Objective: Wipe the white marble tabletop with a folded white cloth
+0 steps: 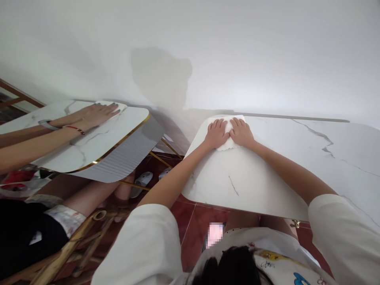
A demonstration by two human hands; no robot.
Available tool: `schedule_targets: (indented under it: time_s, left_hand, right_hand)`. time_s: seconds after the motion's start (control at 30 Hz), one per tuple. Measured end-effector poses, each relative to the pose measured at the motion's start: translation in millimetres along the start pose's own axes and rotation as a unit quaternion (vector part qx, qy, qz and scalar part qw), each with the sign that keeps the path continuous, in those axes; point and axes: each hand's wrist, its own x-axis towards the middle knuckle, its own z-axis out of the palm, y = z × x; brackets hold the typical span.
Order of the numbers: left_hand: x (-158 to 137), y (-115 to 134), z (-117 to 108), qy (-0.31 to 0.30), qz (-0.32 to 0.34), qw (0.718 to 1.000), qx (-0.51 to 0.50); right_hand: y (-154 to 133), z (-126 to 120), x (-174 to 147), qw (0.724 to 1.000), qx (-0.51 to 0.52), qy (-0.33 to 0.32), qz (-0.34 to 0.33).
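A thin white wipe (230, 145) with a wavy edge lies on the white, grey-veined tabletop (267, 178), near its far left corner. Whether it is paper or cloth I cannot tell. My left hand (217, 133) rests palm down on its left part, fingers spread and slightly bent. On its right part lies my right hand (242, 132), also palm down with fingers apart. The two thumbs come close together over the middle of the wipe. Both palms hide much of it.
A white wall (267, 51) rises behind the tables. To the left, another person's hands (101, 116) lie on a second white wipe (122, 107) on a gold-edged table (127, 130). Slippers (144, 180) stand on the red floor; a wooden chair (59, 257) is at lower left.
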Motion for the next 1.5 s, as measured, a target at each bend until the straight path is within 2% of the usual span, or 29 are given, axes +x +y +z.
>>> schedule_targets:
  time_s: [0.13, 0.37, 0.5, 0.63, 0.73, 0.87, 1.5]
  left_hand:
    - [-43, 18, -11, -0.013, 0.020, 1.000, 0.006]
    - [-127, 63, -23, -0.001, 0.028, 1.000, 0.013]
    - [-155, 88, -28, 0.006, 0.037, 0.999, 0.000]
    - [-166, 103, -29, 0.004, 0.054, 0.998, -0.016]
    - [-165, 106, -29, -0.004, 0.063, 0.998, -0.022]
    - [-151, 103, -30, -0.020, 0.071, 0.997, -0.025]
    - [-44, 73, -11, -0.030, 0.075, 0.996, -0.040]
  right_hand:
    - [-14, -11, -42, 1.000, -0.011, 0.007, -0.010]
    - [-33, -41, -129, 0.999, 0.004, -0.040, -0.033]
    - [-36, -56, -166, 0.999, 0.008, -0.051, -0.006]
    - [-35, -63, -188, 0.999, 0.003, -0.050, 0.009]
    - [-33, -65, -194, 0.999, -0.004, -0.047, 0.013]
    - [-29, -64, -185, 0.998, -0.011, -0.053, 0.023]
    - [18, -43, -91, 0.997, 0.008, -0.037, 0.061]
